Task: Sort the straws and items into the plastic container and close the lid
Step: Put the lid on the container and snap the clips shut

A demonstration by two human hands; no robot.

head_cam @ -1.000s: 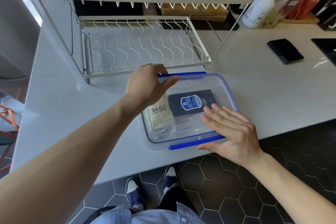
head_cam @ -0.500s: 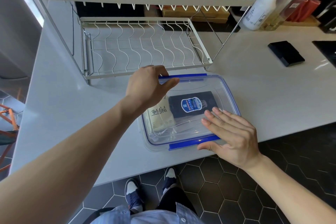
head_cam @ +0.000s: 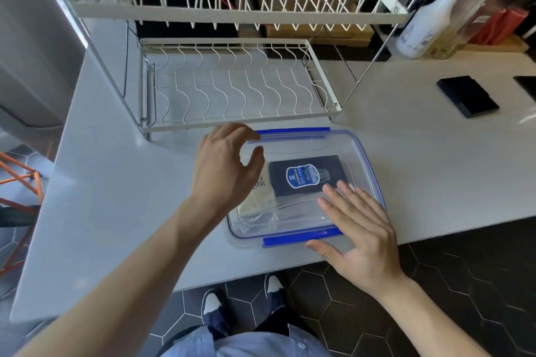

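A clear plastic container [head_cam: 368,171] with a blue-trimmed lid [head_cam: 295,142] on top sits near the counter's front edge. Through the lid I see a dark packet with a blue label [head_cam: 304,175], a cream packet [head_cam: 259,194] and thin white straws [head_cam: 261,219] at the near left. My left hand [head_cam: 223,171] hovers over the lid's far left corner, fingers curled and apart, by the far blue latch [head_cam: 293,131]. My right hand [head_cam: 359,232] lies flat on the lid's near right part, thumb beside the near blue latch [head_cam: 298,238].
A white wire dish rack [head_cam: 232,90] stands just behind the container, with an upper tier [head_cam: 237,9] overhead. A black flat box [head_cam: 467,100] lies at the right. A white bottle [head_cam: 426,23] stands at the back right. The counter edge runs just below the container.
My left hand has lifted slightly off the lid's far left corner and its fingers have spread. My right hand stays flat on the lid.
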